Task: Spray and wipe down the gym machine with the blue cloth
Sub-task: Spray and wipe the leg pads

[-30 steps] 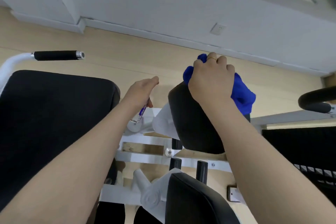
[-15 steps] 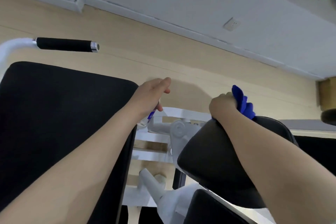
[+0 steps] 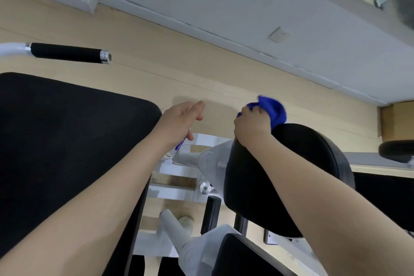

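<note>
Blue cloth (image 3: 274, 111) sits bunched in my right hand's (image 3: 252, 124) closed grip, pressed on the top edge of the round black pad (image 3: 302, 163). Just left of that grip, my left hand (image 3: 179, 122) is wrapped around a small spray bottle (image 3: 177, 148), mostly hidden, above the white frame (image 3: 179, 188). Farther left lies the big black seat pad (image 3: 67, 141).

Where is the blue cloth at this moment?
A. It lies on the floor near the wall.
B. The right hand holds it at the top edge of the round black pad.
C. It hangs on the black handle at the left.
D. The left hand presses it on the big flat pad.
B: the right hand grips the bunched cloth against the upper edge of the round pad, while the left hand holds a spray bottle instead.
</note>
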Demonstrator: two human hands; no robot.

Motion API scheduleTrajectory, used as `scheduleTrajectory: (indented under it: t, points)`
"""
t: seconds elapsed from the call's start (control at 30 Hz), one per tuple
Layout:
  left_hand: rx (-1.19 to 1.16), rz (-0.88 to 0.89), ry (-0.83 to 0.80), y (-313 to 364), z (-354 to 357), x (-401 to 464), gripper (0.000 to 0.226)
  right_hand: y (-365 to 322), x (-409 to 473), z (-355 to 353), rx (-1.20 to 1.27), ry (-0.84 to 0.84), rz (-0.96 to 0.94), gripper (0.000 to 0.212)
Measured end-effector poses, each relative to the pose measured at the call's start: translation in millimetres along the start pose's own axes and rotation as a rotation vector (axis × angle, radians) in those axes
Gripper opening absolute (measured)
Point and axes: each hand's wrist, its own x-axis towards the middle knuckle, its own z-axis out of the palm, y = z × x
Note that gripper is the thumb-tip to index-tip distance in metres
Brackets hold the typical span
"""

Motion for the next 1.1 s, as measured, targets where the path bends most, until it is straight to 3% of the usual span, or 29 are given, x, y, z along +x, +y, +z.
scheduleTrajectory:
  t: [0.13,0.2,0.3,0.37,0.47,0.53,0.63,0.7,0.8,0.87,1.03,1.1]
  points:
    - [0.027,0.02,-0.034,7.2,10.5,-5.6,0.035,5.0,-15.8,-17.8,-0.009,0.121,0.27,0.03]
    - [0.05,0.031,-0.029,7.5,10.3,-6.7,0.036,-17.2,-16.0,-21.6,0.105,0.112,0.191,0.03]
    - [0.043,0.052,-0.012,3.9,3.2,-7.5,0.036,-57.9,-19.3,-5.2,0.236,0.014,-0.08,0.035]
    - [0.032,0.048,-0.003,-4.3,-0.7,-10.5,0.033,-63.7,-32.3,15.4,0.222,-0.013,-0.12,0.033]
    - [0.043,0.009,0.002,-11.3,-2.7,-18.6,0.034,-33.1,-58.5,13.6,0.198,0.11,-0.003,0.031]
    - [0.081,0.002,-0.03,-9.2,3.1,-25.3,0.032,-0.4,-71.1,-2.4,0.164,0.251,0.187,0.024]
    - [0.117,0.025,-0.043,-0.9,13.7,-28.8,0.033,39.8,-72.6,-24.7,0.104,0.291,0.426,0.021]
    - [0.141,0.047,-0.054,6.6,22.3,-33.3,0.033,32.5,-81.3,-13.7,0.049,0.319,0.361,0.029]
    - [0.133,0.064,-0.058,13.5,32.7,-41.4,0.032,-28.1,-110.0,16.8,0.023,0.151,-0.121,0.035]
    - [0.133,0.073,-0.065,14.9,37.4,-47.8,0.033,-53.0,-128.1,25.0,-0.028,0.018,-0.287,0.036]
    - [0.177,0.076,-0.087,19.0,54.0,-66.5,0.031,-0.6,-152.0,5.5,0.009,0.185,-0.118,0.031]
    - [0.184,0.093,-0.106,24.9,64.6,-73.3,0.03,34.5,-165.0,-1.7,0.046,0.387,0.017,0.023]
